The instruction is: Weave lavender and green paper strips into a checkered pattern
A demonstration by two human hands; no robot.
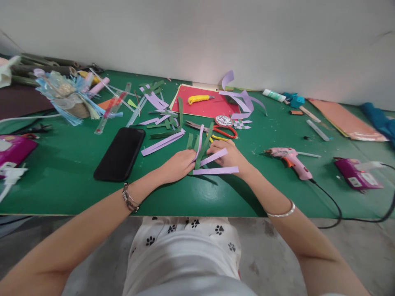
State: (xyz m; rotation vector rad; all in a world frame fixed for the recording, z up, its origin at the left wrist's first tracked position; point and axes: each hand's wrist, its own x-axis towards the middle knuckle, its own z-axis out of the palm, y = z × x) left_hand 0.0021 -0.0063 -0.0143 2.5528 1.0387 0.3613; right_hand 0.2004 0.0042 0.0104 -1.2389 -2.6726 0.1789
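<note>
Purple paper strips (216, 170) and green paper strips (203, 152) cross each other in front of me, partly woven. My left hand (180, 165) is closed over their left ends, pinching them near the tabletop. On the other side, my right hand (228, 156) has its fingers curled at the green and purple strips; its fingertips are partly hidden. Just beyond my hands lie scissors (226, 130) with red-and-yellow handles, beside a round patterned piece (224, 120). More purple strips (163, 142) rest left of the weave.
A black phone (119, 154) lies left on the green table (210, 197). A yellow cutter (199, 99) sits on red paper (206, 109) behind. At right are a pink glue gun (290, 160) with its cord and a purple power box (356, 173). A blue-fringed pot (75, 105) stands back left.
</note>
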